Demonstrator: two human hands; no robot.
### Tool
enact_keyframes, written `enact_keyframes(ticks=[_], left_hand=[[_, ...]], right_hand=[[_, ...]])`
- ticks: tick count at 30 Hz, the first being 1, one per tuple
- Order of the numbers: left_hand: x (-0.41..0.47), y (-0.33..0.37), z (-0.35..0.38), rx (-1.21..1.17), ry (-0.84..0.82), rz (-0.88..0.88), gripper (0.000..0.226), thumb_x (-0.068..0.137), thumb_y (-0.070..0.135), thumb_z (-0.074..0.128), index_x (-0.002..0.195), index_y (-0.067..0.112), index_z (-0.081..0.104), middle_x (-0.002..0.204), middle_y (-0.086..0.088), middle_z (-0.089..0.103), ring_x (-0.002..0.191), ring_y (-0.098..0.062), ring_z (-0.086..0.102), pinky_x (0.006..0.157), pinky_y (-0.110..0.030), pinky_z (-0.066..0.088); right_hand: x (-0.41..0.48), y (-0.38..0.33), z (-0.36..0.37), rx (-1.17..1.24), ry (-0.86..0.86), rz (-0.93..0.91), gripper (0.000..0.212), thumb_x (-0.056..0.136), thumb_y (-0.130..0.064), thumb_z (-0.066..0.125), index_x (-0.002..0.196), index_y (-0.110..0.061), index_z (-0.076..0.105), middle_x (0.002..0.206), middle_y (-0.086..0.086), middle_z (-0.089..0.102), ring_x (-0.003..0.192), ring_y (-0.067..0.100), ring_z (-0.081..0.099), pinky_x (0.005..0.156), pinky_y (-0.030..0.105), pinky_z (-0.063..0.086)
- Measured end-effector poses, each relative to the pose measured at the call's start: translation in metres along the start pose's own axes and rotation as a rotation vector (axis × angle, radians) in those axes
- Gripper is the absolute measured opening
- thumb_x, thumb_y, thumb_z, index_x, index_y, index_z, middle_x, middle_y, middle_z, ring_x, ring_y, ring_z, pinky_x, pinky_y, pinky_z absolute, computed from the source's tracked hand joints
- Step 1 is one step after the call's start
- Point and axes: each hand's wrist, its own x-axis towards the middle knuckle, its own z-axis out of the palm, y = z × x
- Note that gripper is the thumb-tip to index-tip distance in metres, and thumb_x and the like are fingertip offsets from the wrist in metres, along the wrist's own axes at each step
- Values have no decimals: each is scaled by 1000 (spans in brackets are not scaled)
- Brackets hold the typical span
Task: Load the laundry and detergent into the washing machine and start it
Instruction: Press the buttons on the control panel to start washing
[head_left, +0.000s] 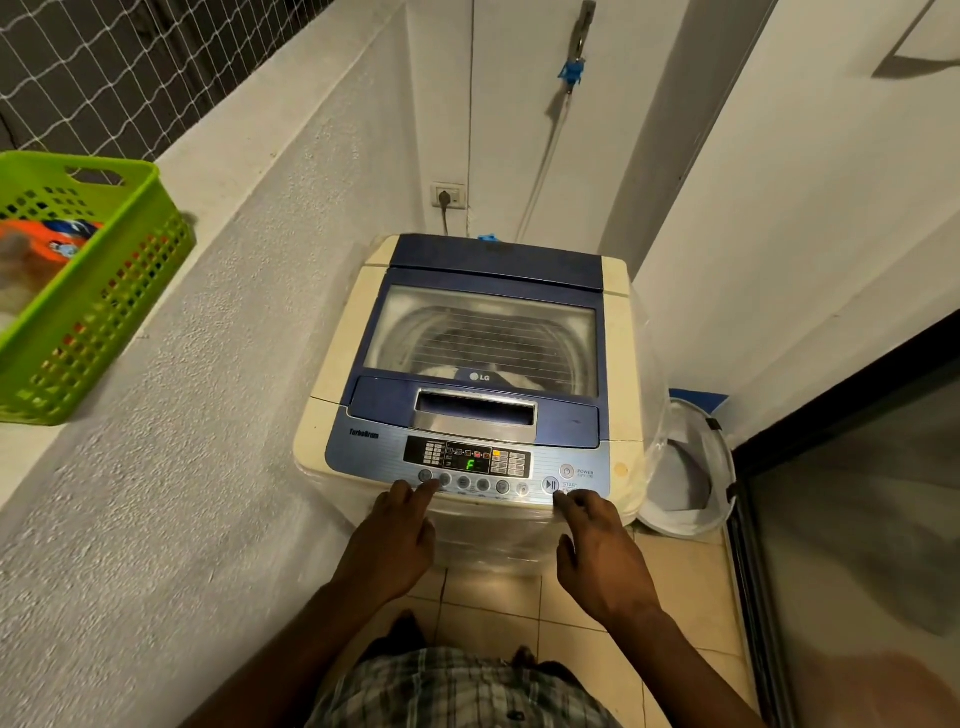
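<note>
A cream and blue top-loading washing machine (618, 332) stands ahead with its glass lid (483, 338) down. Laundry shows dimly through the glass in the drum. The control panel (467, 460) is lit and its display shows a green "F". My left hand (397, 535) rests at the panel's front edge with a fingertip on the left row of round buttons. My right hand (597, 551) reaches the panel's right end, its fingertip just below the start/pause button (550, 485). Both hands hold nothing.
A green plastic basket (104, 291) with an orange detergent pack sits on the ledge at left. A white laundry hamper (691, 467) stands on the tiled floor right of the machine, beside a glass door. A wall socket and hose are behind the machine.
</note>
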Motion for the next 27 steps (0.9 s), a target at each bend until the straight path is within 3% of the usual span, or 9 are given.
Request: enact_keyframes(ticks=[10, 16, 27], left_hand=[[6, -3, 5, 3, -18, 9, 61, 103, 33, 47, 159, 38, 23, 138, 1, 45, 121, -13, 49, 93, -28, 56], [8, -4, 7, 3, -21, 18, 61, 103, 33, 47, 159, 39, 23, 139, 0, 45, 121, -13, 48, 91, -26, 55], [10, -1, 7, 44, -22, 1, 61, 103, 32, 47, 159, 39, 24, 139, 1, 46, 122, -13, 48, 89, -25, 54]], right_hand=[[-2, -4, 3, 27, -2, -15, 57, 93, -16, 60, 149, -21, 53, 141, -1, 56, 128, 19, 53, 93, 25, 51], [-4, -3, 7, 39, 21, -9, 56, 90, -13, 63, 145, -20, 57, 128, -2, 61, 116, 19, 58, 84, 25, 53], [-2, -1, 8, 46, 19, 16, 59, 91, -14, 62, 149, -20, 54, 129, -2, 60, 118, 18, 57, 85, 24, 51]])
